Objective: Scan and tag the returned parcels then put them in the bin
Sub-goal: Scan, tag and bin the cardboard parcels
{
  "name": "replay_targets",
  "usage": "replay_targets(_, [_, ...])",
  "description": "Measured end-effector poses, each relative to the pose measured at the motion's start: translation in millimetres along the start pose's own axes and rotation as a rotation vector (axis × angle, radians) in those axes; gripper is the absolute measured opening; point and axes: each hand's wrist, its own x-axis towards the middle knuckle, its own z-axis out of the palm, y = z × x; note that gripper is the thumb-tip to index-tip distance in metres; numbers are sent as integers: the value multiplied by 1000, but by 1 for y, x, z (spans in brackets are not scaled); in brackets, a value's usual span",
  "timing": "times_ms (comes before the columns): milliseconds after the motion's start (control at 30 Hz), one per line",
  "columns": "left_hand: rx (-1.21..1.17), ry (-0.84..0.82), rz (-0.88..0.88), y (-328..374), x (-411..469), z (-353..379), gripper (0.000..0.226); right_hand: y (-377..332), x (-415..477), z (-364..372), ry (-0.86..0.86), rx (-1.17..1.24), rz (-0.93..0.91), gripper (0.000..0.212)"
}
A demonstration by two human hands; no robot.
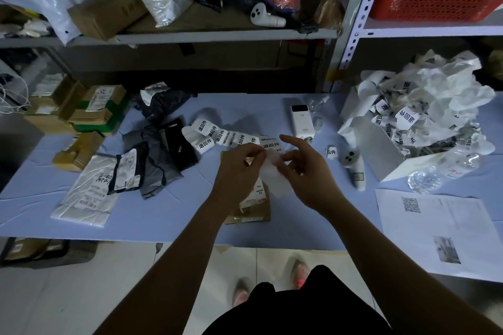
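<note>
My left hand (239,168) and my right hand (304,168) meet above a small brown cardboard parcel (253,207) on the blue table (163,220). Both pinch a white label strip (273,174) that hangs between them, blurred. A long strip of printed return labels (226,137) lies just behind my hands. A white handheld scanner (353,168) lies to the right of my right hand. More parcels lie to the left: a white poly bag (87,196), grey and black bags (155,160) and small brown boxes (76,149).
An open white box (378,152) heaped with crumpled label backing stands at the right, with a clear plastic bottle (441,171) before it. A white power bank (302,121) lies behind. Printed sheets (441,231) cover the right front. Shelves of parcels rise behind the table.
</note>
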Motion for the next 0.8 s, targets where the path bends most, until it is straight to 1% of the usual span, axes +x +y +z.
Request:
replay_targets(167, [3, 192, -50, 3, 11, 1, 12, 27, 15, -7, 34, -124, 126, 47])
replay_targets(267, [45, 326, 5, 5, 13, -1, 10, 43, 24, -9, 96, -236, 258, 48])
replay_targets(367, [259, 404, 150, 2, 16, -1, 8, 46, 31, -9, 127, -348, 336, 47])
replay_targets(433, [418, 444, 239, -2, 17, -1, 7, 41, 35, -6, 135, -426, 332, 43])
replay_targets(467, [486, 478, 289, -5, 18, -1, 5, 35, 36, -3, 145, -376, 336, 41])
replay_targets(500, [541, 519, 348, -8, 18, -1, 5, 27, 38, 1, 146, -226, 358, 38])
replay_targets(567, [595, 566, 458, -14, 18, 0, 8, 6, 43, 10, 71, 228, 446, 28])
replay_targets(600, [604, 556, 504, -17, 17, 0, 9, -4, 46, 13, 35, 418, 478, 23])
replay_targets(633, [615, 534, 546, -19, 16, -1, 9, -10, 49, 17, 25, 528, 495, 19])
replay_targets(667, [635, 504, 579, -22, 15, -2, 10, -15, 51, 19, 37, 574, 507, 18])
replay_targets(733, [681, 439, 607, -28, 11, -5, 18, -18, 55, 23, 55, 556, 521, 29])
replay_targets(800, [687, 357, 557, -36, 6, -12, 34, -14, 57, 25, 14, 523, 519, 37])
